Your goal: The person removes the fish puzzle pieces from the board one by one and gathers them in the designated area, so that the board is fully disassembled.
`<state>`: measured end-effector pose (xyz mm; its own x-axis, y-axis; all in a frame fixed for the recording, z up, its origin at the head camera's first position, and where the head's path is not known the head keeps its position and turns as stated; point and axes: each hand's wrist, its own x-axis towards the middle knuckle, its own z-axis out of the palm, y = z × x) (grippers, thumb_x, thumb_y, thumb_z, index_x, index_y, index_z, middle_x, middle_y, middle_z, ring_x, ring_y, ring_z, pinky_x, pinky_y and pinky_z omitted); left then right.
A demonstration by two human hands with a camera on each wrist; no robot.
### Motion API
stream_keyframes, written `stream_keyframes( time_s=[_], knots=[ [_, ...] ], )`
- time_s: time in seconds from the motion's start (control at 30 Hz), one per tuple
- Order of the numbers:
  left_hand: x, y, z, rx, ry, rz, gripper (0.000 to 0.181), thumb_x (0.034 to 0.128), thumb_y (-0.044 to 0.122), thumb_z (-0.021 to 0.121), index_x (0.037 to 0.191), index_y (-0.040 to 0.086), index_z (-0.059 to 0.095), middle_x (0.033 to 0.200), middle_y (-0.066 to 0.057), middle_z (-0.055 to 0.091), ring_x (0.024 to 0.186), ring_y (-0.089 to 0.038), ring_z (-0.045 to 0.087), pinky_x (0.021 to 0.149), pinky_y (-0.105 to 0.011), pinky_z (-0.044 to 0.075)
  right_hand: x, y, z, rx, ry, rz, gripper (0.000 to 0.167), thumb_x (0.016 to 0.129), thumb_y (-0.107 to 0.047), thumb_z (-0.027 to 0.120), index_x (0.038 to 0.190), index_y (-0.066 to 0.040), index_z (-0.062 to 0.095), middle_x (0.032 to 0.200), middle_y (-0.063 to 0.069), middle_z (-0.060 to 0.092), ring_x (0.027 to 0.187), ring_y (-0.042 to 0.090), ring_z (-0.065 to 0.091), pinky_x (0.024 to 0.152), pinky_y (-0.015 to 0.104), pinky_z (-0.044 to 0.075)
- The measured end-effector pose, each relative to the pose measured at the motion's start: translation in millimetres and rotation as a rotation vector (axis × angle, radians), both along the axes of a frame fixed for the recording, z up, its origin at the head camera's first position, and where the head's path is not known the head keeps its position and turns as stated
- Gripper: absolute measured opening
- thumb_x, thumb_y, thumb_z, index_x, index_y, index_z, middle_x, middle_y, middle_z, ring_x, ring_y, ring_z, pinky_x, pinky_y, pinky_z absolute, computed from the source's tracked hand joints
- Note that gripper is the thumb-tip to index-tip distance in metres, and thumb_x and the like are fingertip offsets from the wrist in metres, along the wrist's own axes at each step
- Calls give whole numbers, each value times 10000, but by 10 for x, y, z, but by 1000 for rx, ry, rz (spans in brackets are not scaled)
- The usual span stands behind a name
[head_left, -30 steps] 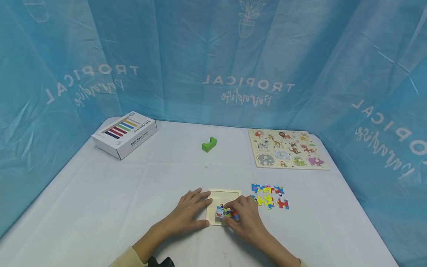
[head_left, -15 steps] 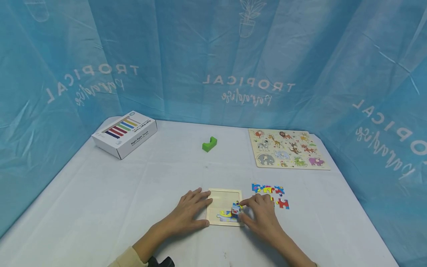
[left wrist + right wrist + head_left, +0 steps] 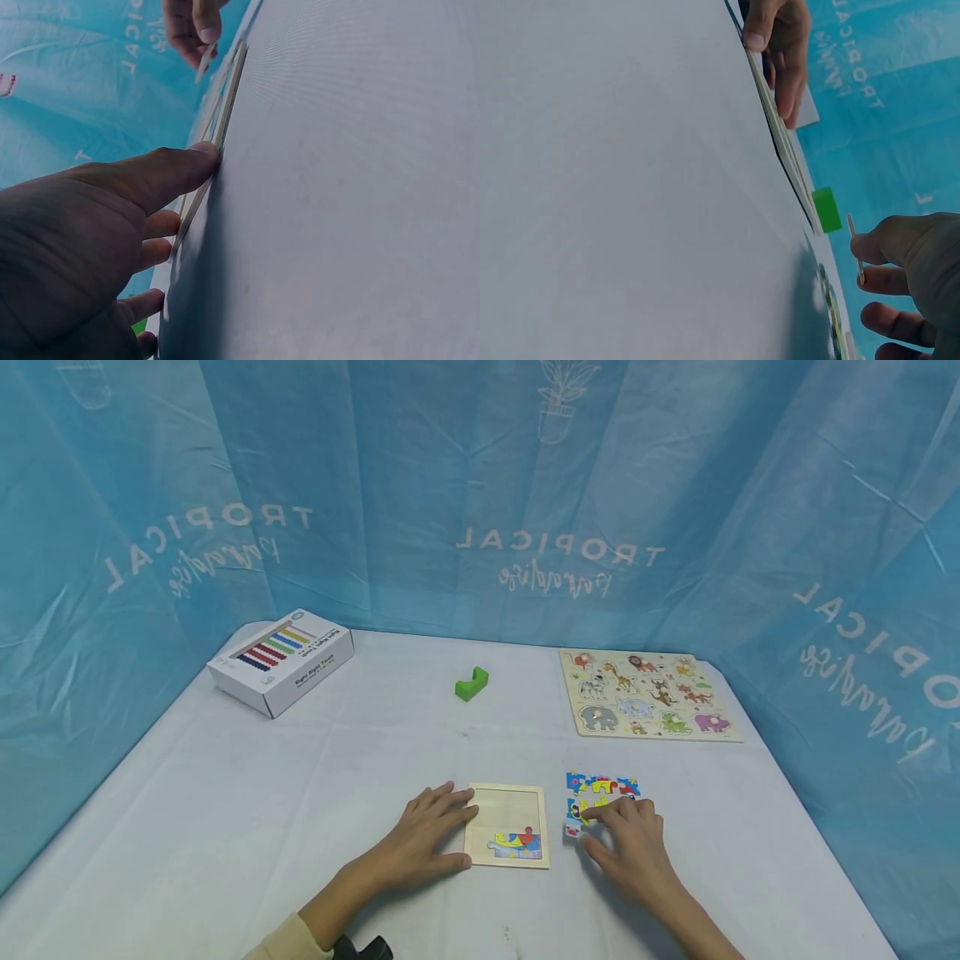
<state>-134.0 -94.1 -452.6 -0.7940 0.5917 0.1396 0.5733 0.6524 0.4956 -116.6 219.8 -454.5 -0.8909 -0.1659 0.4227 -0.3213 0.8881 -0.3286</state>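
Observation:
My left hand (image 3: 420, 839) rests at the left side of a shallow wooden puzzle tray (image 3: 506, 808), fingers spread, thumb and fingertips touching its rim. Joined jigsaw pieces (image 3: 517, 845) in yellow, blue and red lie in the tray's lower right part. Right of the tray, my right hand (image 3: 633, 852) pinches one thin jigsaw piece (image 3: 573, 829) between thumb and index finger. In the right wrist view that piece (image 3: 856, 244) is edge-on, raised off the table. Beneath and behind it are several loose jigsaw pieces (image 3: 602, 784), partly hidden by the hand.
A wooden animal peg puzzle board (image 3: 648, 697) lies at the back right. Farther back in the middle stands a green curved block (image 3: 472, 684). A white box with a printed abacus (image 3: 281, 664) sits back left. Blue curtains (image 3: 480, 527) surround the white-covered table.
My right hand has lifted the pinched jigsaw piece off the tray and carried it right, over the loose pieces. The joined pieces in the tray are now uncovered. My left hand stays put.

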Motion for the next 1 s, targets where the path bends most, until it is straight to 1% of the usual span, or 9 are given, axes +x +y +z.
stream_keyframes(
  time_s=[0.1,0.37,0.53,0.67,0.77,0.87,1.0],
  knots=[
    [3,2,4,-1,0,1,596,818,327,689,1337,88,518,1471,-91,413,1405,-386,284,1123,-587,214,19,73,1,20,-25,-28,296,657,-168,812,933,-173,706,852,-8,562,910,233,433,728,334,268],
    [4,4,2,1,-12,3,596,819,329,690,1337,90,517,1474,-88,410,1408,-385,279,1124,-589,210,58,234,8,58,-127,-98,282,696,-182,778,969,-187,705,903,0,559,968,242,414,775,372,271],
    [1,6,1,-6,-8,2,599,822,333,686,1343,92,512,1478,-89,406,1408,-384,280,1125,-588,211,65,292,11,64,-184,-125,273,726,-206,754,993,-193,700,932,21,561,983,251,403,804,407,270],
    [0,7,3,-13,-9,0,601,826,340,682,1346,95,508,1479,-88,404,1408,-382,280,1124,-588,212,77,319,17,69,-214,-137,273,738,-205,738,1007,-195,697,967,40,570,999,264,397,820,431,268],
    [-2,6,6,-17,-3,-4,599,827,342,680,1345,93,509,1476,-92,409,1404,-384,286,1121,-592,216,83,322,22,70,-227,-135,279,737,-209,746,1011,-201,697,974,39,574,1004,266,400,820,438,274],
    [-6,5,3,-19,-2,-2,601,826,347,680,1344,94,511,1475,-92,410,1403,-382,288,1122,-590,218,88,305,11,61,-225,-112,282,725,-217,767,1000,-208,701,936,15,562,990,252,402,813,424,278],
    [-9,10,-4,-20,-2,-4,607,824,353,683,1344,94,510,1477,-92,407,1404,-383,285,1122,-589,218,99,257,-24,56,-175,-56,293,695,-216,798,972,-223,703,875,-30,529,934,209,395,784,383,276]
  ],
)
